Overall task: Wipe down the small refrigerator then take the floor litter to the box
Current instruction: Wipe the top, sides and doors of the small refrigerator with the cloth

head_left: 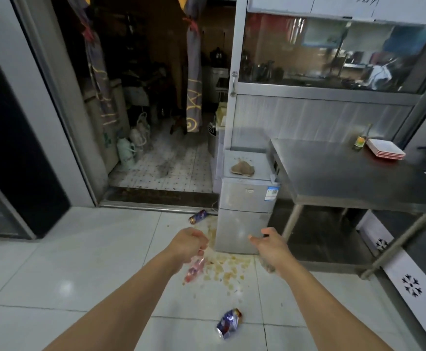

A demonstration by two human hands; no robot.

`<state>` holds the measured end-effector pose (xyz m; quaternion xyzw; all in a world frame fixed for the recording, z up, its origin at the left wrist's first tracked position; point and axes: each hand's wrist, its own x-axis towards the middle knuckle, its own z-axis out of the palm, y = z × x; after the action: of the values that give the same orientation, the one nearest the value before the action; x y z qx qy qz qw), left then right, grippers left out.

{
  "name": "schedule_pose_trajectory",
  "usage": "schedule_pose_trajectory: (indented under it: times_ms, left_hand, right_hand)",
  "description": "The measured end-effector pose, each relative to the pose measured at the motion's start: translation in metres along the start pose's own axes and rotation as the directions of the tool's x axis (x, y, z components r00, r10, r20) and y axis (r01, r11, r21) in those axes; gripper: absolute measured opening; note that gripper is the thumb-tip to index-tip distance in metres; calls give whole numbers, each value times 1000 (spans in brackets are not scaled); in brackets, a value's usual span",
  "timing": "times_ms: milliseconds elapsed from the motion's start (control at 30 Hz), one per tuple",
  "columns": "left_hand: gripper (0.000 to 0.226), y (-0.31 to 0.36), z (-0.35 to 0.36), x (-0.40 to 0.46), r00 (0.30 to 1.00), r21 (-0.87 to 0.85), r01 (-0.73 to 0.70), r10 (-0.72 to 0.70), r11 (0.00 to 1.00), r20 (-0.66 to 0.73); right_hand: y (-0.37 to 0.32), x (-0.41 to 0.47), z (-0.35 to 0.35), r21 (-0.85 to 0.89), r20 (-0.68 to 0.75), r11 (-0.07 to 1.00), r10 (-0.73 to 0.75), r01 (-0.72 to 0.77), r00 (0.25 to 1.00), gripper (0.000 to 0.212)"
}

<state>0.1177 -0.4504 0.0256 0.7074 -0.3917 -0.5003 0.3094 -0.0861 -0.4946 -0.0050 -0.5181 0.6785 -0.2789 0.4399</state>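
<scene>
My left arm reaches forward from seven o'clock, and my left hand (189,241) curls its fingers around a crumpled plastic wrapper (194,269) that hangs down from the grip. At twelve o'clock from that hand a can (198,216) lies on the floor by the door sill. Crumbs (226,269) are scattered over the tiles between my hands, and a crushed can (228,323) lies at six o'clock from them. My right arm stretches in from five o'clock; my right hand (270,247) is loose, fingers half spread, holding nothing. At twelve o'clock from it stands the small refrigerator (245,214) with a cloth (243,168) lying on top, just beside a steel table (346,178).
</scene>
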Motion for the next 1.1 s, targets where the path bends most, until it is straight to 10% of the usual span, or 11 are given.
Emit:
schedule_pose_trajectory:
  times_ms: [467,1100]
  left_hand:
    - [6,100,-89,250,985,77,-81,68,994,158]
    - [25,209,-28,562,975,170,-7,-31,985,221]
  right_hand:
    - [-107,205,70,18,-115,996,87,-86,990,37]
    - [-133,532,70,-53,-100,968,240,-246,966,53]
